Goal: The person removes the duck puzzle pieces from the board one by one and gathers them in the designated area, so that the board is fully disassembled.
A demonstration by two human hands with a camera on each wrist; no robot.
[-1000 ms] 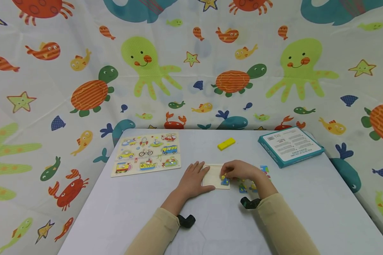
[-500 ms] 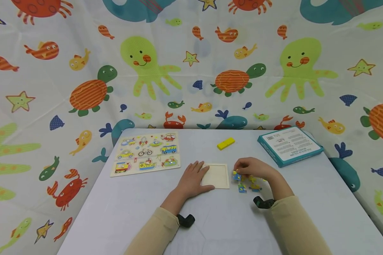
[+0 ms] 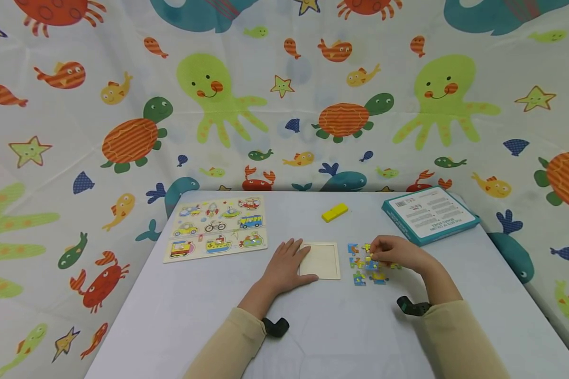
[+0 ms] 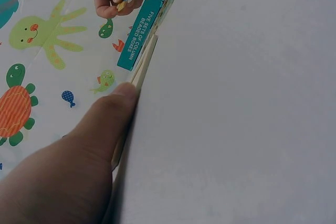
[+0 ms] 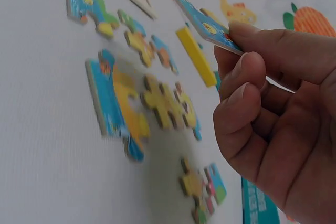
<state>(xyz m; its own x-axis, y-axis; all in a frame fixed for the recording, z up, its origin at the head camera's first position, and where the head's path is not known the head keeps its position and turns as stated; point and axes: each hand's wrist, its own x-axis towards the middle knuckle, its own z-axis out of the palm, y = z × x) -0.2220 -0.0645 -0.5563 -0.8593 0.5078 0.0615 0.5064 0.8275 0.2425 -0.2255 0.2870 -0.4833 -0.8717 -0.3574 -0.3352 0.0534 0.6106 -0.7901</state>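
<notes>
My right hand (image 3: 403, 255) pinches a blue jigsaw piece (image 5: 207, 24) between thumb and index finger, lifted over the other pieces. In the right wrist view those loose jigsaw pieces (image 5: 105, 98) lie on the table, mostly blue and yellow. Part of the group is hidden behind the right hand in the head view. A square wooden puzzle tray (image 3: 324, 260) with a raised rim lies left of the pieces, its visible bed bare. My left hand (image 3: 284, 268) lies with straight fingers on the tray's left side; its thumb (image 4: 105, 119) touches the tray's near edge.
At the back left lies a wooden board with vehicle pictures (image 3: 218, 229). A yellow block (image 3: 335, 212) sits beyond the tray. The teal box (image 3: 431, 216) with a white label is at the back right. A sea-animal cloth (image 3: 284, 105) hangs behind the white table.
My right hand has lifted the jigsaw piece out of the tray and carried it right, over the loose pieces. The left hand has stayed on the tray.
</notes>
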